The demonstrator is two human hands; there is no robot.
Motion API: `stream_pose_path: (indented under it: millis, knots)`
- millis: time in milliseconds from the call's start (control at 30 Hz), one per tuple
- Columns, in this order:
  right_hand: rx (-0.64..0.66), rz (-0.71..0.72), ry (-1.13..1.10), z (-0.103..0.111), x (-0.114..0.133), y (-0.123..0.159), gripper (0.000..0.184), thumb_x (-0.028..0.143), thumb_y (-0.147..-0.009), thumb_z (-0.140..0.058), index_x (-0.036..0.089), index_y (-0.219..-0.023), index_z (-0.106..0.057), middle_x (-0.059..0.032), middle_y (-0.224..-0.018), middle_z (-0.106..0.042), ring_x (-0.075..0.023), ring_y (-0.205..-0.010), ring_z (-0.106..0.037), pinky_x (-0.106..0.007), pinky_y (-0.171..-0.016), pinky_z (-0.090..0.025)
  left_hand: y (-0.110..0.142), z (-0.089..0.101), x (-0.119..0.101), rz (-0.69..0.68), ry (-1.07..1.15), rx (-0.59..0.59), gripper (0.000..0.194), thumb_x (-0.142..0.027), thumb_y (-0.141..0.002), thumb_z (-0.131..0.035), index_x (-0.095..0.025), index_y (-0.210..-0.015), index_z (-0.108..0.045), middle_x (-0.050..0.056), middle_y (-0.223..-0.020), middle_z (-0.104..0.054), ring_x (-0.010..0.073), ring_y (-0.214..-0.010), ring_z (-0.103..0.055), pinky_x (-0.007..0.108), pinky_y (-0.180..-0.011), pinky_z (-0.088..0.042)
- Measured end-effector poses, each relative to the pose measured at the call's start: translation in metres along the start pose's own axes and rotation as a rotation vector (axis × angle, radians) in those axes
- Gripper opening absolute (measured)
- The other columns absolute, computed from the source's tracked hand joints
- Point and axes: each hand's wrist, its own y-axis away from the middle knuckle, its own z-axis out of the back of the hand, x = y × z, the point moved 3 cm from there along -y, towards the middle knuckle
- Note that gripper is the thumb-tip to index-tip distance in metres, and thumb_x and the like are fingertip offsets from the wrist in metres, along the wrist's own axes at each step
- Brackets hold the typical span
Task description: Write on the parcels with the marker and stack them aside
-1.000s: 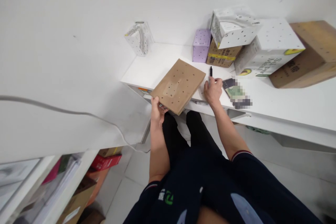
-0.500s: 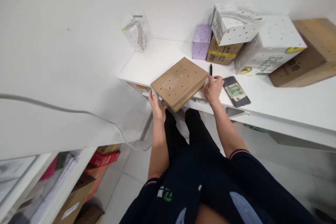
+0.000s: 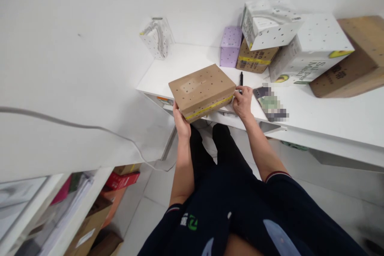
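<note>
I hold a flat brown cardboard box [image 3: 200,88] with small holes in its top and yellow tape along its side, over the near edge of a white table [image 3: 330,116]. My left hand [image 3: 181,121] grips its near left corner from below. My right hand [image 3: 242,102] is closed on its right end. A black marker [image 3: 241,78] lies on the table just beyond my right hand.
A phone [image 3: 270,102] lies right of my right hand. Behind stand a purple box [image 3: 230,46], a small brown box [image 3: 255,59], two white boxes [image 3: 312,54] and a large brown carton [image 3: 357,60]. A white packet [image 3: 157,37] leans on the wall. Shelves with boxes [image 3: 90,224] sit low left.
The brown box was tilted up on edge and has turned level, its taped side now facing me. My right hand moved from the table onto the box's right end.
</note>
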Motion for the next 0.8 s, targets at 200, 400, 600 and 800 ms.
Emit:
stream_pose_path:
  millis: [200, 400, 600, 800]
  knots:
    - [-0.186, 0.179, -0.122, -0.003, -0.007, 0.002, 0.038, 0.005, -0.07, -0.046, 0.024, -0.092, -0.071, -0.0091, -0.111, -0.061, -0.0266, -0.102, -0.047, -0.046, -0.091, -0.04, -0.011, 0.006, 0.001, -0.086, 0.142, -0.002, 0.061, -0.069, -0.09, -0.049, -0.029, -0.135, -0.058, 0.007, -0.146, -0.056, 0.0231, -0.131, -0.058, 0.036, -0.1, -0.053]
    - [-0.256, 0.234, -0.21, -0.002, -0.007, 0.003, 0.05, 0.007, -0.076, -0.045, 0.027, -0.115, -0.069, -0.0089, -0.114, -0.061, -0.0266, -0.103, -0.051, -0.045, -0.09, -0.043, -0.012, 0.001, -0.005, -0.137, 0.188, 0.075, 0.051, -0.066, -0.089, -0.055, -0.028, -0.12, -0.067, 0.004, -0.13, -0.069, 0.0202, -0.121, -0.064, 0.033, -0.101, -0.052]
    - [-0.267, 0.269, -0.219, -0.002, -0.006, 0.004, 0.047, 0.007, -0.076, -0.046, 0.028, -0.111, -0.07, -0.0083, -0.114, -0.061, -0.0263, -0.104, -0.051, -0.044, -0.088, -0.044, -0.013, 0.001, -0.005, -0.157, 0.127, 0.073, 0.056, -0.07, -0.087, -0.053, -0.027, -0.122, -0.064, 0.007, -0.134, -0.066, 0.0217, -0.125, -0.061, 0.037, -0.103, -0.05]
    - [-0.228, 0.253, -0.186, -0.004, -0.008, 0.004, 0.039, 0.006, -0.073, -0.046, 0.026, -0.092, -0.074, -0.0084, -0.111, -0.062, -0.0262, -0.102, -0.049, -0.044, -0.086, -0.043, -0.022, 0.009, 0.007, -0.193, 0.034, 0.045, 0.063, -0.071, -0.085, -0.052, -0.023, -0.125, -0.062, 0.011, -0.138, -0.062, 0.0226, -0.131, -0.057, 0.038, -0.108, -0.047]
